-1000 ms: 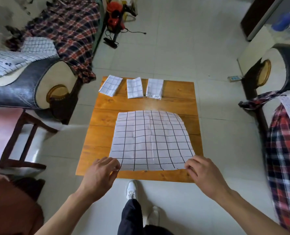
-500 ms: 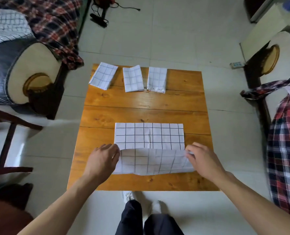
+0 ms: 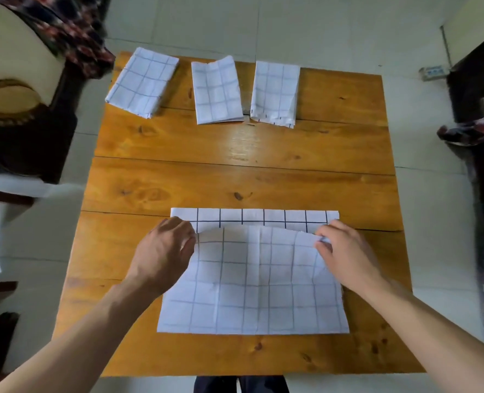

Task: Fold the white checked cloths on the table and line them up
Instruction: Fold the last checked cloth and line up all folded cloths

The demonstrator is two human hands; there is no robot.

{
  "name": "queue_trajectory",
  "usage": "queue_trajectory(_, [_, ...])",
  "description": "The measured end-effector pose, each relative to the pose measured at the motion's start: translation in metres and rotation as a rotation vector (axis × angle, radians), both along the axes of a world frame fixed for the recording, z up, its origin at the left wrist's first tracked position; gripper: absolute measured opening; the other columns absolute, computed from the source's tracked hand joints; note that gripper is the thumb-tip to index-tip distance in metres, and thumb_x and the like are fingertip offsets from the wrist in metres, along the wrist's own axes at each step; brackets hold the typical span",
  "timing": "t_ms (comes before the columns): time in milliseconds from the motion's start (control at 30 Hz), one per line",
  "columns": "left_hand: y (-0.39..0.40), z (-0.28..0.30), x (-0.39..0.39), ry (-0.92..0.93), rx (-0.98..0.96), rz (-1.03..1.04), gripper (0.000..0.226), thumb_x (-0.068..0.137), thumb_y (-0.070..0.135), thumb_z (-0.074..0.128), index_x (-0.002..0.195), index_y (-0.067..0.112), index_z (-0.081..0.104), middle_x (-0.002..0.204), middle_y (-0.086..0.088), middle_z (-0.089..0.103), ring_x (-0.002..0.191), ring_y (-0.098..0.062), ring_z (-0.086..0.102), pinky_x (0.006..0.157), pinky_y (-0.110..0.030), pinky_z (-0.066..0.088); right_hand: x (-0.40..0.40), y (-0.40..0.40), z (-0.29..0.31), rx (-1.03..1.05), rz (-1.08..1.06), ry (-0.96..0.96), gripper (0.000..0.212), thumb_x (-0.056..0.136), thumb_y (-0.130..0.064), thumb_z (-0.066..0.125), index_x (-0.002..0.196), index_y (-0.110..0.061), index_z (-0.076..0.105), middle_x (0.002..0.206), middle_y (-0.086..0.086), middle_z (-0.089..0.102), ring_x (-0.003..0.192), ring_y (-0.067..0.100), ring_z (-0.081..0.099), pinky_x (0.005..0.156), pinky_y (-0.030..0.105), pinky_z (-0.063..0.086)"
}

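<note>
- Head view, looking down on a wooden table, taken here as the landmark for all places.
- On the near half of the table: a white checked cloth, partly folded, near edge lifted and carried toward the far edge; a strip of the lower layer left showing beyond the raised flap.
- Left hand at the flap's left corner, fingers curled in on the cloth edge, seemingly pinching it; fingertips hidden behind the knuckles, so the exact grip not clear.
- Right hand at the flap's right corner, thumb and fingertips pinched on the fabric.
- Corners held one per hand, probably to keep the flap taut and square so edge meets edge.
- Flap slightly arched between the hands, not yet pressed flat.
- Along the far edge of the table: three folded checked cloths in a row, left one skewed and overhanging the far-left corner, middle one and right one just beside each other.
- Far-right part of the table bare next to the row, likely the spot for the fourth piece.
- Judged step: first fold in half, nearly complete; further folds and placing yet to come.
- Off the table's left side: a sofa arm with a plaid throw.
</note>
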State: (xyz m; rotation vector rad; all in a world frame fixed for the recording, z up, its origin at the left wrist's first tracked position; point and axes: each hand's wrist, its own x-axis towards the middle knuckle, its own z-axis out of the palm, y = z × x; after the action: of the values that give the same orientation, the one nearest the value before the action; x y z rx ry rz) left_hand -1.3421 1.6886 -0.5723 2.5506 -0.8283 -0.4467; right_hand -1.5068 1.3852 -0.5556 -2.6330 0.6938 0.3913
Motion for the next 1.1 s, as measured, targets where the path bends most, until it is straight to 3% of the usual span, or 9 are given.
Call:
queue_trajectory(200, [-0.011, -0.021, 0.014, 0.003, -0.011, 0.045, 0.005, 0.089, 0.011, 0.066, 0.086, 0.016, 0.065, 0.101, 0.002, 0.063, 0.077, -0.023, 0.062, 0.058, -0.035, 0.051, 0.018, -0.021, -0.026, -0.010, 0.008, -0.061, 0.006, 0.092, -0.014, 0.063, 0.087, -0.015, 0.065, 0.093, -0.002, 0.057, 0.090, 0.019, 0.052, 0.072, 0.033, 0.044])
queue_trajectory(333, [-0.016, -0.026, 0.022, -0.018, 0.015, 0.079, 0.008, 0.087, 0.013, 0.069, 0.082, 0.017, 0.065, 0.091, 0.000, 0.064, 0.066, -0.029, 0.060, 0.053, -0.038, 0.050, 0.022, -0.023, -0.035, -0.045, -0.020, -0.081, 0.009, 0.093, -0.014, 0.062, 0.085, -0.017, 0.063, 0.089, -0.002, 0.058, 0.089, 0.018, 0.050, 0.066, 0.030, 0.042])
queue_trajectory(533, [-0.019, -0.033, 0.031, -0.044, 0.023, 0.143, 0.010, 0.086, 0.018, 0.072, 0.080, 0.020, 0.065, 0.079, 0.004, 0.063, 0.061, -0.025, 0.058, 0.050, -0.034, 0.047, 0.028, -0.030, -0.036, -0.069, 0.016, -0.127, 0.011, 0.091, -0.012, 0.066, 0.082, -0.016, 0.061, 0.081, 0.000, 0.060, 0.078, 0.021, 0.052, 0.057, 0.029, 0.037])
queue_trajectory(633, [-0.020, -0.037, 0.032, -0.060, 0.024, 0.150, 0.010, 0.086, 0.021, 0.072, 0.079, 0.020, 0.065, 0.082, 0.004, 0.064, 0.063, -0.025, 0.059, 0.050, -0.032, 0.048, 0.031, -0.033, -0.038, -0.057, 0.021, -0.137, 0.011, 0.091, -0.013, 0.067, 0.082, -0.017, 0.061, 0.080, -0.001, 0.060, 0.076, 0.018, 0.053, 0.056, 0.026, 0.041])
queue_trajectory(833, [-0.023, -0.042, 0.030, -0.102, 0.033, 0.177, 0.012, 0.084, 0.020, 0.075, 0.077, 0.017, 0.066, 0.082, 0.002, 0.064, 0.063, -0.026, 0.059, 0.049, -0.031, 0.046, 0.038, -0.040, -0.044, -0.032, 0.003, -0.173, 0.010, 0.089, -0.014, 0.070, 0.083, -0.018, 0.063, 0.079, -0.003, 0.063, 0.073, 0.017, 0.059, 0.057, 0.033, 0.052])
queue_trajectory(1100, [-0.021, -0.045, 0.024, -0.158, 0.016, 0.216, 0.011, 0.083, 0.014, 0.076, 0.077, 0.013, 0.066, 0.082, -0.001, 0.063, 0.065, -0.027, 0.055, 0.053, -0.028, 0.037, 0.038, -0.044, -0.048, -0.009, -0.014, -0.181, 0.008, 0.090, -0.010, 0.068, 0.087, -0.016, 0.066, 0.086, -0.001, 0.063, 0.077, 0.017, 0.059, 0.059, 0.032, 0.052])
